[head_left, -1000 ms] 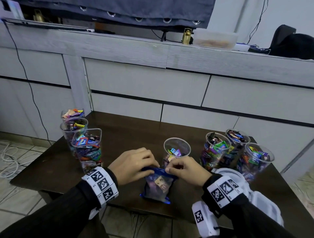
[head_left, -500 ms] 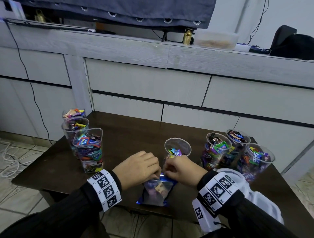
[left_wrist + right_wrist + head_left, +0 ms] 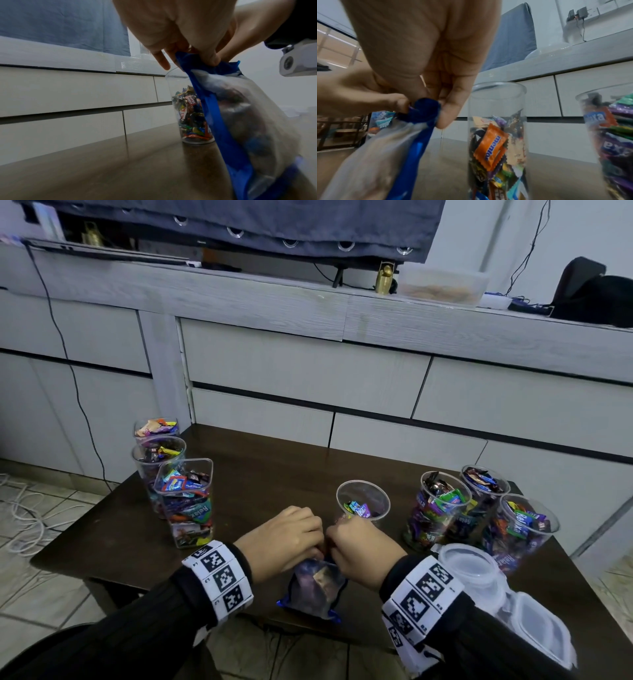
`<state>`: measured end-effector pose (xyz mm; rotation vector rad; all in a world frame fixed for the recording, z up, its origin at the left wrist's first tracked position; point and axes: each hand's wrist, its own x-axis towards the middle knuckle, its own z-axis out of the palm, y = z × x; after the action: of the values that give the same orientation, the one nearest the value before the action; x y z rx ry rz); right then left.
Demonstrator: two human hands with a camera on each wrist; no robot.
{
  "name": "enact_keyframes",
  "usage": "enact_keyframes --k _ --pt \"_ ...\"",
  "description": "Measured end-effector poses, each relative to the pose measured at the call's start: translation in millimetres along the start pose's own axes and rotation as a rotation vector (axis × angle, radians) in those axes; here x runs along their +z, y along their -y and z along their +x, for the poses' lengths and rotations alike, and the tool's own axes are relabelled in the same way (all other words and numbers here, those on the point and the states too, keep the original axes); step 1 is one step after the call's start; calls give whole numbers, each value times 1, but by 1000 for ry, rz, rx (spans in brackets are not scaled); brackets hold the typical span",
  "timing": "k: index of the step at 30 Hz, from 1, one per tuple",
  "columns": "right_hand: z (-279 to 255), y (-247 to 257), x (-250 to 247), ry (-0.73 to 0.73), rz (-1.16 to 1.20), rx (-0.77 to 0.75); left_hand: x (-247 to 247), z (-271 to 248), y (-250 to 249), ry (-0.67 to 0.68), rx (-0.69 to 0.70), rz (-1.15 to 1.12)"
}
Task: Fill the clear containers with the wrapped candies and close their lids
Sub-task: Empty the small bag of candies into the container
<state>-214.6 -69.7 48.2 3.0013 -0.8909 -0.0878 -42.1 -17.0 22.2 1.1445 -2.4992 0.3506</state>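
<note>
Head view: left hand [image 3: 281,542], right hand [image 3: 363,549] pinch candy bag [image 3: 315,590] top (blue-edged).

left hand [image 3: 282,537]: fingers curled, pinching grip | right hand [image 3: 364,547]: same, knuckles nearly touching

The head view looks down on the table [image 3: 257,474]; both wrist views sit low, close, sharing the half-filled cup [image 3: 190,115].

open tabletop [image 3: 267,474] mid, container clusters [image 3: 185,501] flanking
</note>
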Motion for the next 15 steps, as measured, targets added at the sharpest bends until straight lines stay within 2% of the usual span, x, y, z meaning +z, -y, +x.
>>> enact_keyframes --k 2,6,10,15 --pt "0 4 3 -22 -31 7 1 -1 2 31 -43 -70" --pt "1 0 2 -57 -13 45 3 -5 -1 17 -32 -242" --pt "-1 -2 4 -81 81 -27 1 -17 8 -5 -111 -221" --pt "2 -7 4 -22 291 19 3 -19 9 -9 -128 -258"
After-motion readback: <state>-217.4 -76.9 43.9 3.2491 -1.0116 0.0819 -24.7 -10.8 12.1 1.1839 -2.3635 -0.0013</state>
